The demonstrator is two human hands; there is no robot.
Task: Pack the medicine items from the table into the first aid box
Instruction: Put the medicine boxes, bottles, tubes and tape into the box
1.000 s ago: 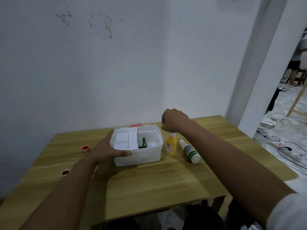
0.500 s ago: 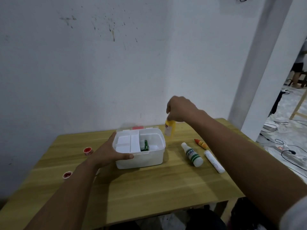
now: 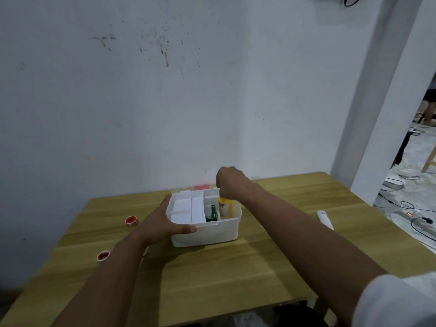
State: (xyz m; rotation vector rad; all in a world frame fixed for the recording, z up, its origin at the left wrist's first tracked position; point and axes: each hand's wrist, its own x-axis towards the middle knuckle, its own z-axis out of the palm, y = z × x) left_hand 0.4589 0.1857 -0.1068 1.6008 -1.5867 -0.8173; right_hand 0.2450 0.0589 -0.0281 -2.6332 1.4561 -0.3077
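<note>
A white first aid box stands open in the middle of the wooden table. My left hand grips its near left corner. My right hand is over the box's right compartment, shut on the top of a yellow bottle that stands upright inside the box. A green packet and white boxes lie inside too. A white tube lies on the table at the right; my right forearm hides whatever lies between it and the box.
Two small red-topped jars sit on the table to the left. A white wall runs close behind the table, with a pillar at the right. Cables and a power strip lie on the floor to the right.
My right hand has lifted the yellow bottle from the table beside the box and brought it down into the right compartment. My left hand has stayed on the box.
</note>
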